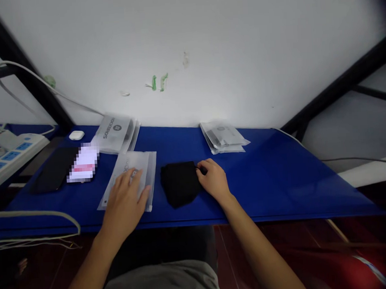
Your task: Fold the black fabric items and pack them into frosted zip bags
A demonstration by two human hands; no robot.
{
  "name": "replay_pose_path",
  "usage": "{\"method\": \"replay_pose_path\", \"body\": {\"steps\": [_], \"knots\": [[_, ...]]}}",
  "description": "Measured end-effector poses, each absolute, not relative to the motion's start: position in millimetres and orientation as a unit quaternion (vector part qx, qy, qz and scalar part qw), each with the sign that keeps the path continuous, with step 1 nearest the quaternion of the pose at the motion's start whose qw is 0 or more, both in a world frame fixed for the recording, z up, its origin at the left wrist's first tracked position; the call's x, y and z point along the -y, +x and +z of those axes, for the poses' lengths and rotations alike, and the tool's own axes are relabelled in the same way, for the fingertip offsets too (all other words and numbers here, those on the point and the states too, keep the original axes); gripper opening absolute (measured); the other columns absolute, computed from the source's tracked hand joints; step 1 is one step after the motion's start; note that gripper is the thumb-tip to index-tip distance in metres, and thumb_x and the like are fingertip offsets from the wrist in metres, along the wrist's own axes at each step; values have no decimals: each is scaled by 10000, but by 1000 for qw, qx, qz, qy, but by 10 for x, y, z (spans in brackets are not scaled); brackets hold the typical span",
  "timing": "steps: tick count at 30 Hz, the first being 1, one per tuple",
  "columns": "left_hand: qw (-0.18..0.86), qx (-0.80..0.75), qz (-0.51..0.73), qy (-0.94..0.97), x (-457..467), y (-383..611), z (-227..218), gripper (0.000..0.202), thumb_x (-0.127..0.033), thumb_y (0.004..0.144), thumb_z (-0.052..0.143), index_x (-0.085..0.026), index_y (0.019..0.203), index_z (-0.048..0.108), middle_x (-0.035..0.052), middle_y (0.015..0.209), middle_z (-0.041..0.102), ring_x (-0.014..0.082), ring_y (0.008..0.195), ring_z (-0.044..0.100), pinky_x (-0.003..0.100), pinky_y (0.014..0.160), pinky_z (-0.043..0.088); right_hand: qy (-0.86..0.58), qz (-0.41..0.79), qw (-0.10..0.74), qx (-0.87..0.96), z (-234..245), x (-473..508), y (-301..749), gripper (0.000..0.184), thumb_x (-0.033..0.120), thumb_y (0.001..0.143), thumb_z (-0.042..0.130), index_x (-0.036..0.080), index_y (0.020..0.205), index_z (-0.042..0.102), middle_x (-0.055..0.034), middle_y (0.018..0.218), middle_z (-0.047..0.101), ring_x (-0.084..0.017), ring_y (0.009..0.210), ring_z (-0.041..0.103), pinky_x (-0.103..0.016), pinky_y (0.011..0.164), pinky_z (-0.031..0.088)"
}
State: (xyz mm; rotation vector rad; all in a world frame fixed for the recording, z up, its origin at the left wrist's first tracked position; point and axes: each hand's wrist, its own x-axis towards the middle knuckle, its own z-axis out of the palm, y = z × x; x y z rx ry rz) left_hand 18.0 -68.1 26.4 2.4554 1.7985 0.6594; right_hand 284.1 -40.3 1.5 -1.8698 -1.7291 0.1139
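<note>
Far left: white power strip (pixel 17 154), then a dark device (pixel 53 171) and a lit phone (pixel 84 162) beside it; small white case (pixel 76 135) behind. Printed bags (pixel 113 133) near the wall (pixel 240 51).

In front of these, a flat translucent bag (pixel 140 161) under the left hand (pixel 126 199): fingers loosely spread, thumb apart, nothing gripped.

Centre: black fabric item (pixel 180 184) on the tabletop (pixel 262 179), just right of the bag, apart from it. Right hand (pixel 213 178) narrowed, pinching its right side; exact hold partly hidden.

Step, as I judge it: taking hold of the fabric while the left hand minds the bag. Next move likely calls for a secure pinch, bag kept flat.

Behind the right hand, more bags (pixel 224 135). Wall limits reach at the back; front edge runs close below the bag. Most sideways room lies right, towards the slanted black frame (pixel 332 87).
</note>
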Motion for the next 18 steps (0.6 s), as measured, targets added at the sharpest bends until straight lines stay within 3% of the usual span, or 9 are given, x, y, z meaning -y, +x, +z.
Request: {"method": "replay_pose_path", "body": {"steps": [5,11,18], "knots": [[38,-544,124,829,418,481,213,435,-373,927,432,-178,1307,512,158,1453,415,342,1356,327,569,1073,295,-699,43,293,652,5,427,2855,124,203,789,512,211,778,635,-45,840,611,-190,785,575,-317,737,443],[25,-560,103,822,453,482,137,406,-329,931,420,-146,1267,555,173,1331,531,327,1254,445,514,1020,371,-696,34,288,657,-7,421,2862,134,201,791,509,215,784,641,-47,839,616,-194,783,569,-321,729,442],[-30,-563,96,821,601,220,98,414,-184,932,326,-133,1263,569,150,1318,565,302,1204,501,474,1016,371,-697,28,275,662,2,426,2846,134,183,805,513,209,812,644,-61,868,628,-219,850,577,-329,752,444]]}}
